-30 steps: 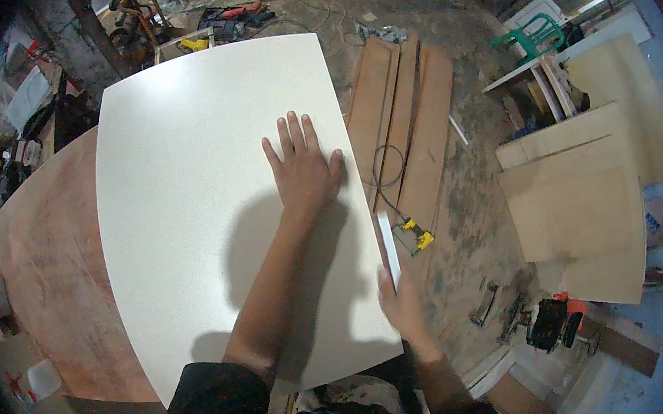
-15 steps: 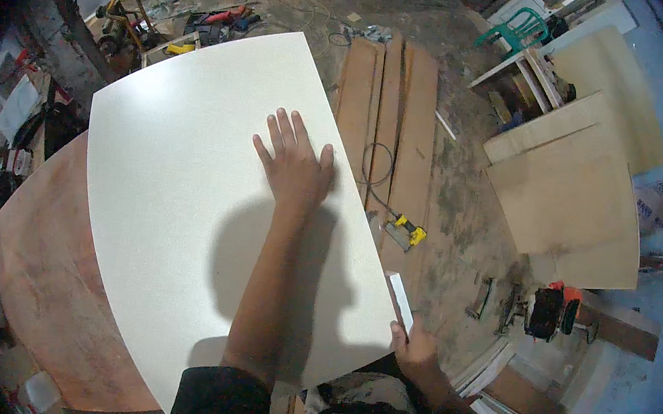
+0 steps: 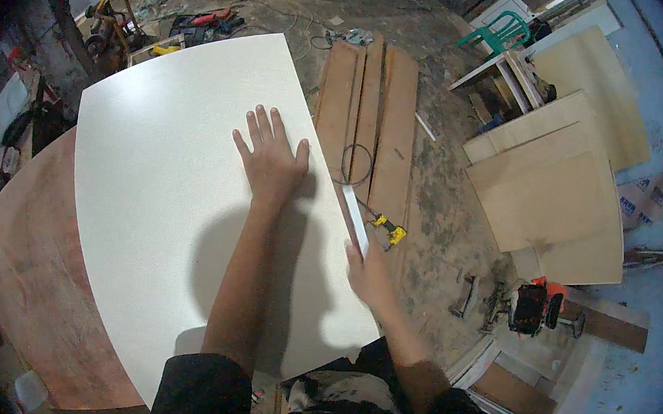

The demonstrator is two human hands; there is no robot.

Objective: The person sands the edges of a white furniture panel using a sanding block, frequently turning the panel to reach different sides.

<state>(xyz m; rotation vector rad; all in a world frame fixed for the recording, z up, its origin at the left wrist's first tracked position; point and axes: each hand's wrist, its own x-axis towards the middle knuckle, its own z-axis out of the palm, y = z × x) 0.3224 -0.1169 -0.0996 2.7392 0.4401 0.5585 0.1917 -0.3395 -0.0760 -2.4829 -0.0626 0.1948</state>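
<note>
A large white board (image 3: 158,146) fills the centre and left-centre of the frame, its near end at the person's dark shirt (image 3: 204,389). The left hand (image 3: 271,163) lies palm down on it, near its right-hand edge, with the fingers spread wide and nothing held. The right hand (image 3: 371,275), just right of the frame's middle, is closed around a narrow white bar (image 3: 355,220), which runs along the board's right edge with its far end pointing up the frame; whether the bar touches that edge I cannot tell. A reddish-brown sheet (image 3: 25,278) shows from under the white board at the lower left. Long brown planks (image 3: 396,124) lie on the floor at upper centre, and a yellow-and-black power tool (image 3: 391,230) with a looped cord (image 3: 358,166) rests just right of the bar. A green chair (image 3: 500,33) stands at the upper right, light brown panels (image 3: 558,188) lean below it, and a black-and-red machine (image 3: 531,307) sits at the lower right.
</note>
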